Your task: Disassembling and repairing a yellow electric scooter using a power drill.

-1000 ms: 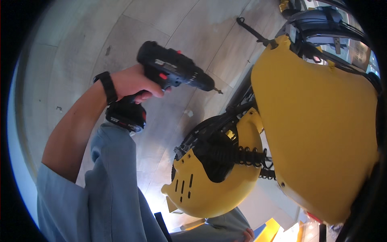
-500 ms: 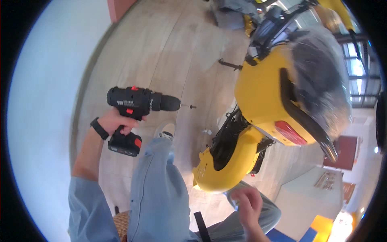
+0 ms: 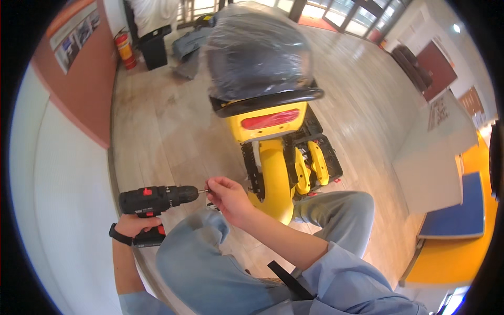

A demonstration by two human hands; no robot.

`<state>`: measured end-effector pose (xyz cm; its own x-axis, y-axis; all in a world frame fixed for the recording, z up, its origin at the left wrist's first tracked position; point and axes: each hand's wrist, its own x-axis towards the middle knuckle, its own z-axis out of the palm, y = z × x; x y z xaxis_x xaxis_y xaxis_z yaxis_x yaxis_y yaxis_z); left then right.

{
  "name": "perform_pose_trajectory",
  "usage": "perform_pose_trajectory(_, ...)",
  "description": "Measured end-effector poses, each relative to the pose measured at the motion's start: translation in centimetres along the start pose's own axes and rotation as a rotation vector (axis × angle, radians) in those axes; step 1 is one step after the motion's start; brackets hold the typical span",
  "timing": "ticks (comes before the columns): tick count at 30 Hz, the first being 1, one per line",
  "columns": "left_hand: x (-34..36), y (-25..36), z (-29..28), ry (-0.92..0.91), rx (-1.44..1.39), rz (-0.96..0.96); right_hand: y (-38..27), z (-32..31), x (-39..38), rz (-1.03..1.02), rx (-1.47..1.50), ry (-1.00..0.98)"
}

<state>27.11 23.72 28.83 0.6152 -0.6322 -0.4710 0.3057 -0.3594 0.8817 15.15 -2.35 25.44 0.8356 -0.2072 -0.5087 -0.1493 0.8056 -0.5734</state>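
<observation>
My left hand (image 3: 134, 224) grips a black cordless drill (image 3: 160, 196) with red buttons, held horizontally near the left wall, its nose pointing right. The fingertips of my right hand (image 3: 224, 198) are pinched on a small metal piece (image 3: 205, 191) at the drill's tip; whether it is a bit or a screw I cannot tell. Just beyond my hands stands a yellow scooter: its rear body (image 3: 236, 128) has a red lamp (image 3: 270, 118), above a black bar and a plastic-wrapped seat (image 3: 257, 52). Its curved yellow fender (image 3: 274, 173) is behind my right hand.
A black case (image 3: 331, 157) holding yellow parts (image 3: 318, 163) lies right of the scooter. A pale counter (image 3: 425, 157) and yellow-and-blue furniture (image 3: 451, 205) are at right. A fire extinguisher (image 3: 126, 50) and black bin (image 3: 154, 48) stand back left; my bent legs are below.
The view has swung up to show the room. The drill is lower in the picture, and my right hand has risen from the lower right to pinch at its tip.
</observation>
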Motion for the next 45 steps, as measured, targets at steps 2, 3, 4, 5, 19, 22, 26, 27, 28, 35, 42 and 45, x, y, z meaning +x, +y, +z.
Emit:
perform_pose_trajectory(2,-0.5,2.2,1.5,-0.001,-0.003,0.025,-0.1,-0.7,-1.0,-0.017,-0.014,0.068)
perform_pose_trajectory(3,-0.5,2.9,2.0,-0.013,0.023,0.034,-0.2,-1.3,-1.2,-0.037,0.007,0.065)
perform_pose_trajectory(4,-1.0,3.9,2.1,-0.013,0.046,0.044,-0.2,-1.6,-1.4,-0.003,0.082,0.044)
perform_pose_trajectory(5,-1.6,5.0,2.4,-0.01,0.068,0.052,-0.2,-1.9,-1.6,0.033,0.157,0.021)
perform_pose_trajectory(19,0.0,8.1,14.4,0.408,-0.748,0.104,-14.0,-14.8,-7.4,0.122,-0.322,0.151)
perform_pose_trajectory(22,2.4,7.8,13.6,0.434,-1.029,0.001,-19.7,-17.0,-8.9,-0.062,-0.871,0.29)
perform_pose_trajectory(26,4.1,4.4,9.0,0.4,-1.362,-0.091,-16.5,-20.3,-5.1,-0.103,-1.295,0.43)
perform_pose_trajectory(27,4.5,4.9,10.2,0.508,-1.324,-0.075,-14.9,-21.4,-4.0,-0.039,-1.456,0.454)
perform_pose_trajectory(28,5.0,4.4,10.2,0.461,-1.322,-0.05,-13.0,-22.2,-3.6,-0.057,-1.509,0.493)
perform_pose_trajectory(35,6.1,7.0,13.8,0.406,-1.269,-0.026,-6.4,-21.6,-3.0,-0.072,-1.212,0.475)
perform_pose_trajectory(42,7.0,7.9,15.7,0.404,-1.335,-0.124,-6.8,-21.6,-4.4,-0.089,-1.212,0.41)
perform_pose_trajectory(45,7.3,8.0,15.3,0.391,-1.361,-0.102,-5.5,-22.5,-4.9,-0.28,-1.265,0.426)
